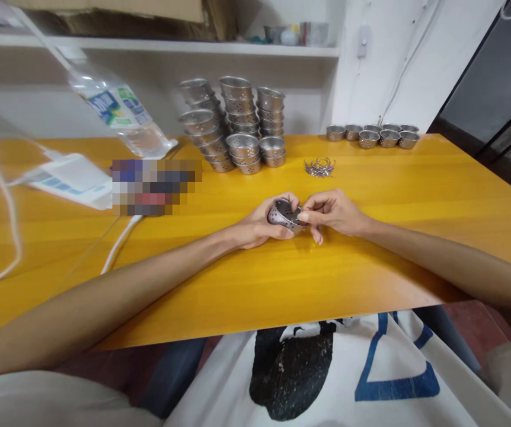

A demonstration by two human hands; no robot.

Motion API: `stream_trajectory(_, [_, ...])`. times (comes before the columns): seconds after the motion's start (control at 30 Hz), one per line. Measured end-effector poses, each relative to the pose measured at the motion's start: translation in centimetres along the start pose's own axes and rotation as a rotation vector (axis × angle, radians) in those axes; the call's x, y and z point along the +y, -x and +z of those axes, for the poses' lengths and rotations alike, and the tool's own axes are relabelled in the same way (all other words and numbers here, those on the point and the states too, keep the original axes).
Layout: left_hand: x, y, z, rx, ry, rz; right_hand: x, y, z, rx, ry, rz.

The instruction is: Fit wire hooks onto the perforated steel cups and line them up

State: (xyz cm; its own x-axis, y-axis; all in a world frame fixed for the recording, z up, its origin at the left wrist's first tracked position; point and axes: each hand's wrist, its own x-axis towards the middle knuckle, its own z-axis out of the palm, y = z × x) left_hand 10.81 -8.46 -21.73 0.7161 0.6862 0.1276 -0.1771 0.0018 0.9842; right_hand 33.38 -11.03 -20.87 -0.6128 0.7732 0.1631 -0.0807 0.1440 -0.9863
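Observation:
Over the middle of the table, my left hand (258, 228) is wrapped round a small perforated metal cup (283, 216), which is tilted with its mouth up. Holes dot its wall and bottom. From the right, my right hand (336, 212) reaches the cup's rim, thumb and forefinger pinched together there and the lower fingers partly curled. Whatever lies in that pinch is too small and hidden to make out. Beyond my hands sits a small pile of bent metal wires (320, 169).
Stacks of perforated cups (243, 145) stand at the back; several single cups (369, 140) sit at the back right. A plastic bottle (122, 112), a white box (73, 178), a white cable (15, 237) and a blurred-out patch occupy the left. A shelf (171, 45) runs above the yellow table (220, 284).

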Motion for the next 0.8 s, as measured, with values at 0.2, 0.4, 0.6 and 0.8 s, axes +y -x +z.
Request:
stream_trajectory(0.2, [0.1,0.1,0.1,-0.006,-0.003,0.005,0.2,0.2,0.0,0.010,-0.011,0.003])
stream_trajectory(0.4, [-0.2,0.1,0.0,-0.017,-0.068,0.022,1.0,0.1,-0.4,0.002,-0.032,-0.020])
stream_trajectory(0.6, [-0.4,0.2,1.1,0.241,-0.364,0.226,1.8,-0.3,-1.1,0.311,-0.138,-0.080])
stream_trajectory(0.8, [-1.2,0.2,1.2,0.310,-0.585,0.278,2.7,-0.4,-1.0,0.317,-0.120,0.003])
